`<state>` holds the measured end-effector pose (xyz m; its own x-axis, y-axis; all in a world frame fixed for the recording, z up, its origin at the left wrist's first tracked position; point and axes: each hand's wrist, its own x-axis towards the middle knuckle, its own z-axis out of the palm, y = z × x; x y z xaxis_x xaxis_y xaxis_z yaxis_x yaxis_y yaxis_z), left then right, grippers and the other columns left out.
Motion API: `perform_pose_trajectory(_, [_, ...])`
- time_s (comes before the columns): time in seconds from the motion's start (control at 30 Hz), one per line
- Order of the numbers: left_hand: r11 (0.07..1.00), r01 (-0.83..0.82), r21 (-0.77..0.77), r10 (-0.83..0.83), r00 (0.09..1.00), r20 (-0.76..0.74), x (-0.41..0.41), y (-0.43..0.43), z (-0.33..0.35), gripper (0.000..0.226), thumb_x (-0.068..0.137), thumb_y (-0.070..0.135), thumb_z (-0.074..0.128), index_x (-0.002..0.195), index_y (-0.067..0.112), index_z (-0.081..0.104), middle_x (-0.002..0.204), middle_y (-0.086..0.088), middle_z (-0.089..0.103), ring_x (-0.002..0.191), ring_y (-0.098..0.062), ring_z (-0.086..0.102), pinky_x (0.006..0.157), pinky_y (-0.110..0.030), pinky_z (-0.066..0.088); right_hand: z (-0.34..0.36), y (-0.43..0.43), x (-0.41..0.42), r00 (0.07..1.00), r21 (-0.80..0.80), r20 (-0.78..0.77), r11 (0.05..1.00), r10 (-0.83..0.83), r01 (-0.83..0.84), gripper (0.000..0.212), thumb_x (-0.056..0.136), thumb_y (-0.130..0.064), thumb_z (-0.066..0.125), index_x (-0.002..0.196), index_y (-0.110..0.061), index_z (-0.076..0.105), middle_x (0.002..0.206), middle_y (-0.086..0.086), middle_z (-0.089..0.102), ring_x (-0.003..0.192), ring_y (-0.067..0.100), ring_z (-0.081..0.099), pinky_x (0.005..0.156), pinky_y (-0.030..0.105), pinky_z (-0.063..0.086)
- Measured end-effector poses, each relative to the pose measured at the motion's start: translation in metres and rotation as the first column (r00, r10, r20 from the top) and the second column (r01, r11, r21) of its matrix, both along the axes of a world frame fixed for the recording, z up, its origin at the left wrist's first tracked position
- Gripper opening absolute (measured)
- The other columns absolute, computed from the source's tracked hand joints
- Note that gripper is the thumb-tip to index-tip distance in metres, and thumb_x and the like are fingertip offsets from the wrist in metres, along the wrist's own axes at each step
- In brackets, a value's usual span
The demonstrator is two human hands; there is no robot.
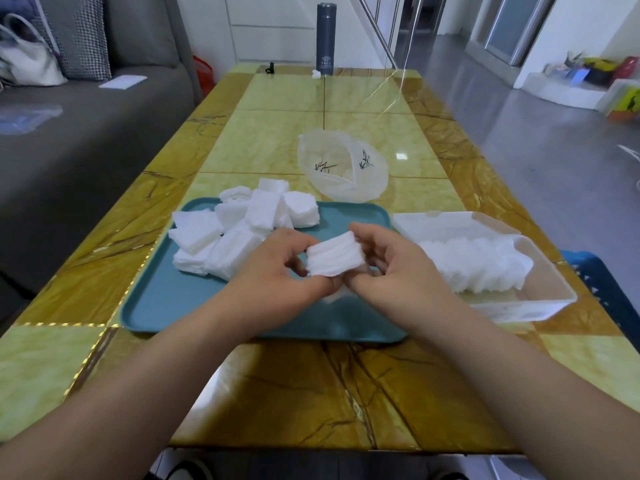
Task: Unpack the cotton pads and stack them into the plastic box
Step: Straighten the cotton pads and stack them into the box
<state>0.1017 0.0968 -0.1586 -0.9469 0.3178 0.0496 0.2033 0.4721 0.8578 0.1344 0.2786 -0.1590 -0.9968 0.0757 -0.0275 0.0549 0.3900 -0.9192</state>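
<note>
A small stack of white cotton pads [334, 256] is held between both hands above the teal tray [180, 306]. My left hand [280, 271] grips its left side and my right hand [391, 261] grips its right side. Several loose stacks of cotton pads [239, 230] lie piled at the tray's far left. To the right stands the clear plastic box [540, 296], its lid [450, 225] open behind it, with a row of pads [478, 268] packed inside.
An empty translucent plastic bag [341, 168] lies beyond the tray. A dark flask [325, 39] stands at the table's far end. A grey sofa [86, 133] runs along the left. A blue stool [602, 282] is at the right edge.
</note>
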Motion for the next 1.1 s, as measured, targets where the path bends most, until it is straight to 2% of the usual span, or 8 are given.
perform_pose_trajectory(0.27, [0.956,0.114,0.271,-0.139,0.988,0.073,0.016,0.036,0.016,0.029,0.088,0.020,0.081,0.115,0.024,0.073,0.107,0.003,0.079,0.103,-0.017,0.074,0.092,-0.036,0.056,0.018,0.048,0.023,1.000,-0.307,-0.018,0.952,-0.004,-0.002,0.040,0.076,-0.005,0.082,0.112,-0.018,0.075,0.108,0.007,0.079,0.108,0.024,0.074,0.100,0.046,0.058])
perform_pose_trajectory(0.43, [0.927,0.207,0.313,-0.252,0.961,0.111,0.025,0.083,0.028,0.023,0.096,0.003,0.068,0.112,0.019,0.071,0.090,0.012,0.078,0.077,0.005,0.068,0.066,-0.009,0.048,0.018,0.089,0.042,0.999,-0.368,0.011,0.928,-0.052,0.052,0.031,0.083,-0.020,0.085,0.113,-0.014,0.076,0.110,0.012,0.078,0.108,0.029,0.074,0.087,0.040,0.060])
perform_pose_trajectory(0.57, [0.932,0.238,0.274,-0.276,0.954,0.112,0.026,0.131,0.032,0.022,0.099,0.013,0.066,0.119,0.021,0.071,0.094,0.012,0.076,0.074,0.010,0.064,0.061,-0.005,0.044,0.024,0.123,0.058,0.975,-0.343,-0.019,0.917,-0.222,0.202,0.023,0.091,-0.019,0.077,0.113,-0.014,0.073,0.109,0.009,0.078,0.107,0.028,0.073,0.088,0.044,0.062])
perform_pose_trajectory(0.7, [0.982,0.152,0.113,-0.155,0.988,0.020,0.008,0.171,0.024,0.013,0.096,0.021,0.071,0.106,0.028,0.075,0.094,0.009,0.076,0.078,0.000,0.068,0.063,-0.008,0.049,0.024,0.158,0.061,0.815,-0.322,-0.030,0.778,-0.578,0.540,0.030,0.087,-0.034,0.078,0.108,-0.017,0.065,0.110,0.011,0.073,0.098,0.029,0.073,0.085,0.045,0.063])
perform_pose_trajectory(0.8, [0.957,0.279,-0.083,-0.289,0.946,-0.144,-0.002,0.199,0.024,0.015,0.097,0.019,0.068,0.110,0.023,0.074,0.105,0.017,0.069,0.077,0.002,0.063,0.067,-0.004,0.045,0.022,0.175,0.057,0.678,-0.239,-0.074,0.673,-0.732,0.700,0.032,0.088,-0.036,0.072,0.108,-0.014,0.058,0.094,0.001,0.061,0.080,0.018,0.061,0.064,0.033,0.051])
perform_pose_trajectory(0.9, [0.800,0.423,-0.425,-0.555,0.791,-0.256,-0.013,0.232,0.027,0.024,0.092,0.021,0.066,0.116,0.021,0.071,0.113,0.009,0.062,0.087,-0.007,0.059,0.078,-0.018,0.045,0.015,0.182,0.048,0.639,-0.207,-0.076,0.639,-0.766,0.741,0.030,0.091,-0.034,0.067,0.109,-0.015,0.053,0.090,-0.005,0.054,0.077,0.015,0.055,0.065,0.032,0.044])
perform_pose_trajectory(1.0, [0.614,0.415,-0.671,-0.699,0.680,-0.220,-0.020,0.254,0.026,0.022,0.084,0.028,0.063,0.104,0.023,0.068,0.106,0.005,0.061,0.096,-0.021,0.063,0.082,-0.038,0.054,0.010,0.183,0.042,0.650,-0.173,-0.066,0.651,-0.757,0.740,0.035,0.088,-0.034,0.071,0.113,-0.021,0.050,0.094,-0.010,0.056,0.083,0.012,0.059,0.073,0.036,0.051])
perform_pose_trajectory(1.1, [0.528,0.401,-0.749,-0.729,0.665,-0.159,-0.028,0.263,0.027,0.005,0.086,0.032,0.060,0.091,0.030,0.061,0.094,0.009,0.060,0.085,-0.020,0.061,0.070,-0.032,0.051,0.007,0.186,0.039,0.649,-0.111,-0.087,0.655,-0.756,0.748,0.037,0.085,-0.037,0.070,0.112,-0.019,0.052,0.090,-0.010,0.056,0.081,0.015,0.059,0.069,0.036,0.047])
